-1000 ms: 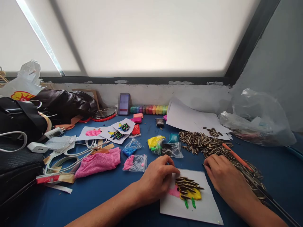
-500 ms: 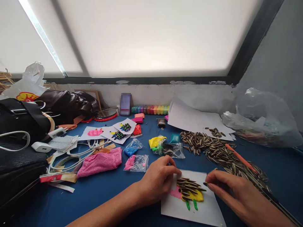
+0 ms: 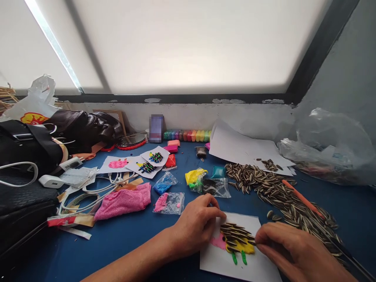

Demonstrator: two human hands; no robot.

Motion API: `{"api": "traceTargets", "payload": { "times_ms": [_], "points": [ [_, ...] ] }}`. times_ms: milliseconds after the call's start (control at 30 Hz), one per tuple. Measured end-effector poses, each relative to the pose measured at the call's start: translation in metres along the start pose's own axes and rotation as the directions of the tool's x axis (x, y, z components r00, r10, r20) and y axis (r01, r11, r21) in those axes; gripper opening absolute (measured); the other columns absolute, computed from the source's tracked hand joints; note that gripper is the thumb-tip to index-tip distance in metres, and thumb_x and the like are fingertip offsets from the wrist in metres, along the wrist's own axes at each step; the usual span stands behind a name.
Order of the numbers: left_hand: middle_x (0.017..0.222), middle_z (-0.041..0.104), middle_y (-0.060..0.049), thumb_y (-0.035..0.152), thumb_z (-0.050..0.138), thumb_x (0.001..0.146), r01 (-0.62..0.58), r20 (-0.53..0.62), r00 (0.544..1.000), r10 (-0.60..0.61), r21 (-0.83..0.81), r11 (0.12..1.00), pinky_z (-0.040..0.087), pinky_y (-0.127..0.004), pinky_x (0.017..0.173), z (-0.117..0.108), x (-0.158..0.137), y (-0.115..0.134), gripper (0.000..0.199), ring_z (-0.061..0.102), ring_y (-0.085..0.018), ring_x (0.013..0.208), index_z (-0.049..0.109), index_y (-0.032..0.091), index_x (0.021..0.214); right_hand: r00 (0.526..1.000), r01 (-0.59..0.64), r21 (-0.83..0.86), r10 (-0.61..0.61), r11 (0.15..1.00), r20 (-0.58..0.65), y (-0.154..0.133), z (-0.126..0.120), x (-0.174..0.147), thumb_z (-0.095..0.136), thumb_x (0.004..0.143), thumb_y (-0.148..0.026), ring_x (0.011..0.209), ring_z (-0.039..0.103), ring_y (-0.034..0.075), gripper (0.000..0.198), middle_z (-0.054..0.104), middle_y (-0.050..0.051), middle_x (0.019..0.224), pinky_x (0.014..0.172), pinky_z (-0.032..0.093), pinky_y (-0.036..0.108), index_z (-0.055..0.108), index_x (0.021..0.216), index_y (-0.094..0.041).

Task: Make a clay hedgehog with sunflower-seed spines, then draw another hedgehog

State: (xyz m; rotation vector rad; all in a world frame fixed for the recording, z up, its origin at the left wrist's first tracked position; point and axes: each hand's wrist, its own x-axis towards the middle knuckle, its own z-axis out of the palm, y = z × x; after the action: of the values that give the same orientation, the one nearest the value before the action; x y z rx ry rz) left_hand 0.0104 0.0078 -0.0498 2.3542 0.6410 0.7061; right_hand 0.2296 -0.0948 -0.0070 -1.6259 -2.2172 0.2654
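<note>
Right hand now at clay figure

Right hand cut off by the bottom edge, its fingertips hiding any seed pinched there, left hand covering part of the clay figure, upright box blurred out

Two hands are seen: left hand, right hand. One clay figure is counted on one white paper sheet. Three finished paper cards are counted further back. Four small plastic bags of clay are noted. One pink cloth, one orange stick and one heap of sunflower seeds, too many to count.
</note>
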Motion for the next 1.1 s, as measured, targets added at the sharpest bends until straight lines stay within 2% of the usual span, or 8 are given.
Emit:
{"api": "traceTargets", "payload": {
  "times_ms": [300,567,1100],
  "points": [
    [0.101,0.059,-0.008,0.001,0.046,0.077,0.001,0.007,1.000,-0.001,-0.009,1.000,0.046,-0.029,0.079,-0.001,-0.001,0.001,0.039,0.057,-0.017,0.090,0.071,0.018,0.101,0.998,-0.017,-0.080,0.021,0.997,0.054,0.009,0.008,-0.003,0.054,0.088,-0.024,0.063,0.066,0.014,0.014,0.067,-0.003,0.071,0.054,0.052,0.022,0.062,0.077,-0.028],
    [0.102,0.060,-0.008,0.000,0.045,0.075,-0.005,-0.009,1.000,0.005,-0.002,1.000,0.046,-0.029,0.078,-0.001,0.000,0.002,0.040,0.058,-0.017,0.089,0.071,0.018,0.100,1.000,0.026,-0.122,-0.026,0.992,0.007,0.006,0.010,-0.004,0.053,0.088,-0.022,0.064,0.066,0.015,0.015,0.067,-0.002,0.071,0.058,0.053,0.022,0.062,0.078,-0.027],
    [0.102,0.059,-0.008,0.002,0.047,0.078,0.003,0.010,1.000,-0.003,0.007,1.000,0.046,-0.029,0.080,-0.001,-0.001,0.001,0.037,0.057,-0.017,0.090,0.071,0.019,0.100,1.000,0.020,-0.242,-0.020,0.970,0.001,-0.001,0.016,-0.005,0.051,0.090,-0.020,0.064,0.065,0.015,0.018,0.065,-0.002,0.069,0.055,0.050,0.024,0.061,0.076,-0.027]
  ]
}}
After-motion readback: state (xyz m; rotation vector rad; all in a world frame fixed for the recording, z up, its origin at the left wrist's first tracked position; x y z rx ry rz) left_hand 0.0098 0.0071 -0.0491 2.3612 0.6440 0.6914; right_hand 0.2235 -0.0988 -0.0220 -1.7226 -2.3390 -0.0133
